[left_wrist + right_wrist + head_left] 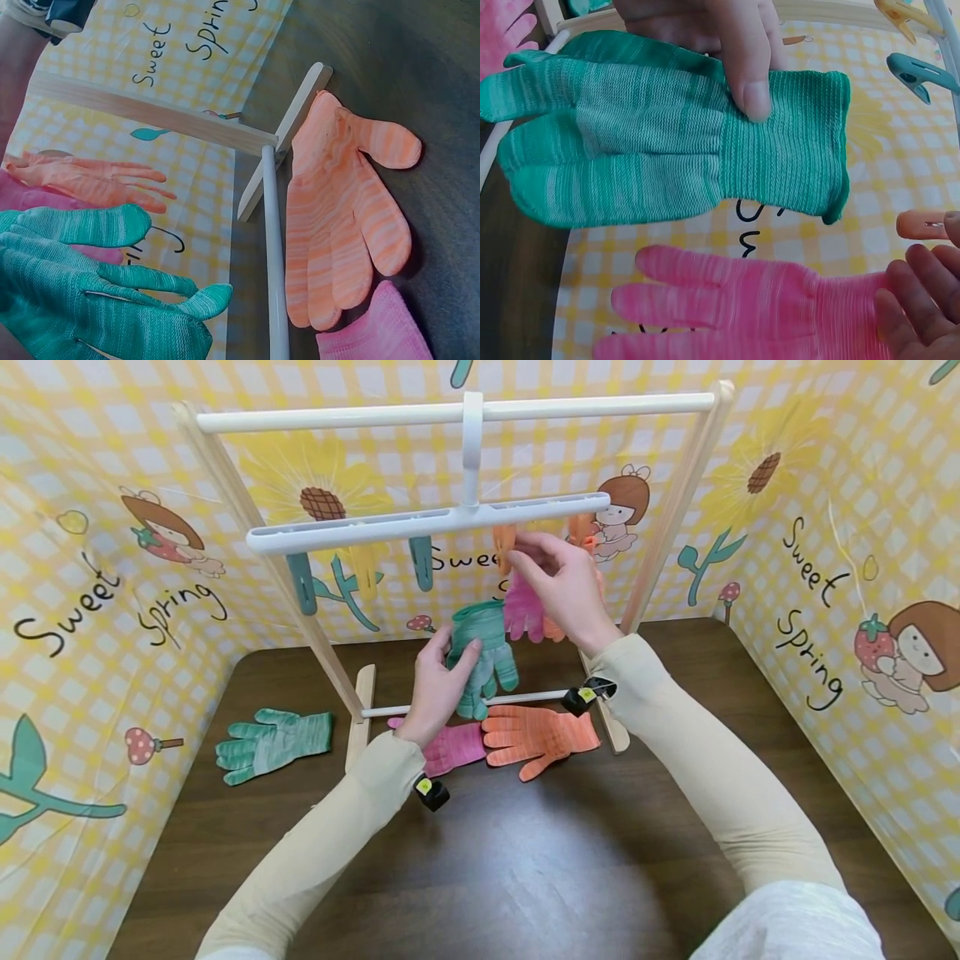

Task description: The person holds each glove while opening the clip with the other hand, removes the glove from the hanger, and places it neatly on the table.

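Note:
My left hand point(437, 683) grips a green striped glove point(482, 639) near its cuff, thumb across the front; the glove's fingers point down. In the right wrist view, the left thumb presses on the glove's ribbed cuff point(799, 142). My right hand point(568, 587) is raised at the hanger bar and pinches an orange clothespin point(503, 542). Beside that hand hangs a pink glove point(523, 608), partly behind it; its cuff lies close to the right fingers point(922, 292). An orange glove point(97, 184) hangs beyond the pink one, mostly hidden by the hand in the head view.
A white hanger point(360, 529) hangs from the rack's top rail point(337, 417). Teal clothespins point(422, 564) and a yellow clothespin point(364, 572) dangle at its left. On the table point(480, 868) lie another green glove point(277, 743), a pink glove point(453, 750) and an orange glove point(540, 737).

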`<move>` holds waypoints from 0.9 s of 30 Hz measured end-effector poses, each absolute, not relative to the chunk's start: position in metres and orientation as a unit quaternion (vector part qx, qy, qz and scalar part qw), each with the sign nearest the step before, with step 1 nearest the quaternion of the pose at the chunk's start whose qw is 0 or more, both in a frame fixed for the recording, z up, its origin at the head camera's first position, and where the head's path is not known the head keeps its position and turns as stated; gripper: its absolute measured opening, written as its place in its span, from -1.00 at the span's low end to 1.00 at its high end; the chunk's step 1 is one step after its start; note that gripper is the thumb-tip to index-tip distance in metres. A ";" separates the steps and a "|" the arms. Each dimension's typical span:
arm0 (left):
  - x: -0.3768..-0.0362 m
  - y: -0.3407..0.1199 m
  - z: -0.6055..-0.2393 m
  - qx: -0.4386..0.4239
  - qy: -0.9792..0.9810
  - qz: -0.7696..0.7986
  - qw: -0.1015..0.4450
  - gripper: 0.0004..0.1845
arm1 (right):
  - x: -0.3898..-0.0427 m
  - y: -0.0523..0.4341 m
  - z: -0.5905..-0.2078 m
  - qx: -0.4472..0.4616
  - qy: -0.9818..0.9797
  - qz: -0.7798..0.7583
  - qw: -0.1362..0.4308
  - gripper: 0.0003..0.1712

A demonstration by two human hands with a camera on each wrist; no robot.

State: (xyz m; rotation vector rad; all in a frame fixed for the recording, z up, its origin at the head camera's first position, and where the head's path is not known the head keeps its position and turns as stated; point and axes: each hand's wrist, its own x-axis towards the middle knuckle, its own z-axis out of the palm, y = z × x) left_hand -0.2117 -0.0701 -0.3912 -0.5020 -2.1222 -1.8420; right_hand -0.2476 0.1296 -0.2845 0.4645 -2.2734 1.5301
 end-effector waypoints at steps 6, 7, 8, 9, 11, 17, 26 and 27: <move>-0.209 -0.075 -0.393 -0.173 -0.744 -0.628 0.148 -0.79 | -0.245 0.134 -0.292 0.190 -0.776 0.574 0.181 -0.66; -0.208 -0.075 -0.394 -0.175 -0.747 -0.624 0.150 -0.79 | -0.244 0.135 -0.293 0.191 -0.775 0.574 0.181 -0.66; -0.208 -0.076 -0.394 -0.176 -0.749 -0.620 0.152 -0.79 | -0.243 0.137 -0.295 0.192 -0.776 0.573 0.182 -0.67; -0.207 -0.077 -0.395 -0.176 -0.752 -0.617 0.154 -0.79 | -0.241 0.138 -0.296 0.191 -0.778 0.570 0.181 -0.67; -0.206 -0.079 -0.396 -0.173 -0.754 -0.615 0.154 -0.78 | -0.238 0.141 -0.300 0.188 -0.785 0.562 0.181 -0.67; -0.202 -0.084 -0.399 -0.159 -0.754 -0.620 0.145 -0.73 | -0.230 0.150 -0.311 0.176 -0.800 0.551 0.161 -0.65; -0.192 -0.092 -0.399 -0.154 -0.756 -0.620 0.139 -0.74 | -0.220 0.161 -0.330 0.180 -0.815 0.536 0.131 -0.62; -0.188 -0.091 -0.395 -0.151 -0.757 -0.621 0.136 -0.74 | -0.219 0.162 -0.331 0.180 -0.817 0.533 0.127 -0.62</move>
